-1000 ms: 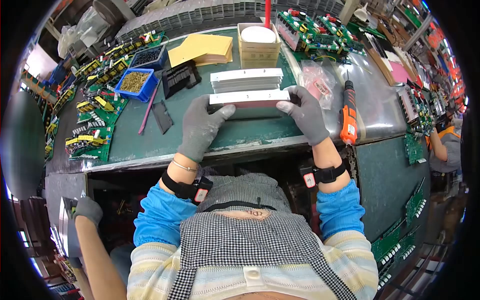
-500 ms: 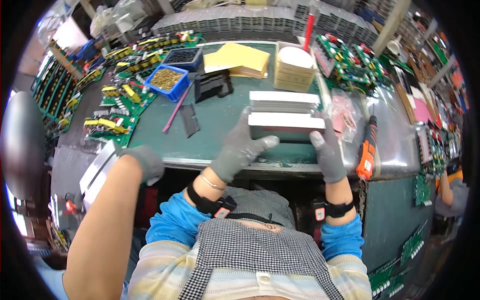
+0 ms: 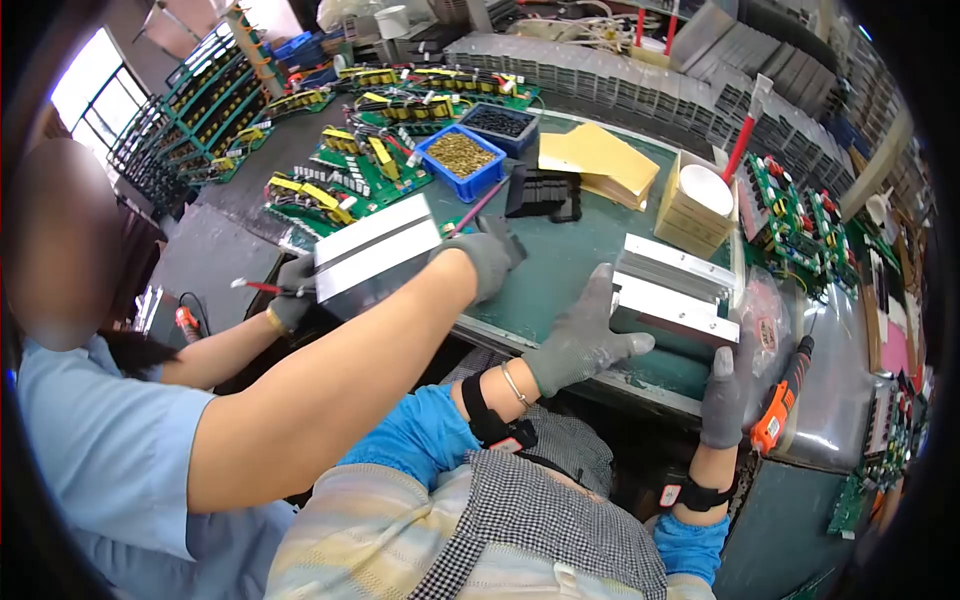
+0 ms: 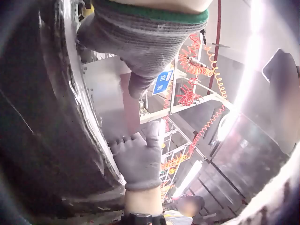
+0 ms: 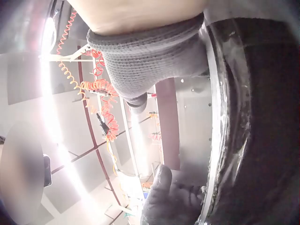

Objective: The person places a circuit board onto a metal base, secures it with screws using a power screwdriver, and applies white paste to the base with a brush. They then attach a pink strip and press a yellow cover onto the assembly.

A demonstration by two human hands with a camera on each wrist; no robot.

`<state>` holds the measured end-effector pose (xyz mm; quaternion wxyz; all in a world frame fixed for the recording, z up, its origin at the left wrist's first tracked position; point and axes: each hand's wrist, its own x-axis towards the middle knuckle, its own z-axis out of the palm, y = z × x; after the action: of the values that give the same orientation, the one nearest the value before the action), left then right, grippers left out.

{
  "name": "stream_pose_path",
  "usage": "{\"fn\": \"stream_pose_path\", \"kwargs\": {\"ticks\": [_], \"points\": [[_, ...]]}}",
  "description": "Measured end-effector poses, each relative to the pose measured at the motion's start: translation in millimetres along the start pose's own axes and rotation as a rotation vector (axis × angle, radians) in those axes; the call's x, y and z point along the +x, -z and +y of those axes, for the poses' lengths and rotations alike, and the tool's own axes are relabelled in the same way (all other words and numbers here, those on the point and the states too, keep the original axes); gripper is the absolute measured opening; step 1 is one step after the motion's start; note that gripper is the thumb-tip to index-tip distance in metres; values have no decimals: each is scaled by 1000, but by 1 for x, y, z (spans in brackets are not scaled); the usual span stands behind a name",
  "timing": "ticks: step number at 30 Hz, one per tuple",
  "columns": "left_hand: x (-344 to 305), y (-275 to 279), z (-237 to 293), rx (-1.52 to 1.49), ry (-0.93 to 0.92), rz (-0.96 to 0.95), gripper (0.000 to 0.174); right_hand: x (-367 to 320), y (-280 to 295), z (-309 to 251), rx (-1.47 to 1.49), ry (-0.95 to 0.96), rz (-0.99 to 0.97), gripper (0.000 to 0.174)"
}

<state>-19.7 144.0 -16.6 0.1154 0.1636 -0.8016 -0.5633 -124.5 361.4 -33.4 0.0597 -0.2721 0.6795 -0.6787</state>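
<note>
Two silver metal channel pieces (image 3: 672, 306) lie side by side on the green bench top, small holes along their white upper flanges. My gloved left hand (image 3: 580, 348) is at their left end, fingers extended along it and thumb pointing away from the metal. At the right end is my gloved right hand (image 3: 722, 400), thumb raised off the near flange; its fingers are partly hidden behind the metal. The right wrist view shows the near metal face (image 5: 194, 126) between both hands. To my left, another person's gloved hands (image 3: 478, 262) hold a similar metal piece (image 3: 375, 250).
The other person's forearm (image 3: 330, 400) reaches across in front of me. An orange electric screwdriver (image 3: 775, 415) lies right of my hand, near a plastic bag (image 3: 765, 325). Behind are a box (image 3: 690, 225), yellow sheets (image 3: 600, 165), a blue bin of screws (image 3: 462, 165) and circuit boards (image 3: 345, 185).
My thumbs have come off the near metal piece. The view has turned left, and the other person has brought a metal piece over the bench edge from the left.
</note>
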Motion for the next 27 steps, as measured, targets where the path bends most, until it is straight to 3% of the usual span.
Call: {"fn": "stream_pose_path", "kwargs": {"ticks": [3,4,8,12,16,21,23,26,27], "points": [[-13,11,7,152,-28,5,104,-8,7,-11,-256,156,-17,71],[-21,17,9,237,-54,2,103,-14,4,-17,-216,190,57,70],[-50,51,-1,26,-7,-200,90,-29,13,-33,-95,342,254,60],[-72,79,-1,2,3,-328,76,-32,8,-51,-22,289,294,56],[-86,104,32,146,-5,-417,71,-28,-1,-70,-76,276,122,54],[-85,122,35,127,-181,-207,65,-16,4,-82,-128,296,-74,52],[-73,124,38,194,-251,-212,62,-11,5,-87,-126,274,-139,51],[-53,139,85,501,-617,-72,61,-7,5,-115,-206,251,-256,51],[-43,146,102,531,-653,-33,60,-6,5,-120,-217,248,-291,51]]}}
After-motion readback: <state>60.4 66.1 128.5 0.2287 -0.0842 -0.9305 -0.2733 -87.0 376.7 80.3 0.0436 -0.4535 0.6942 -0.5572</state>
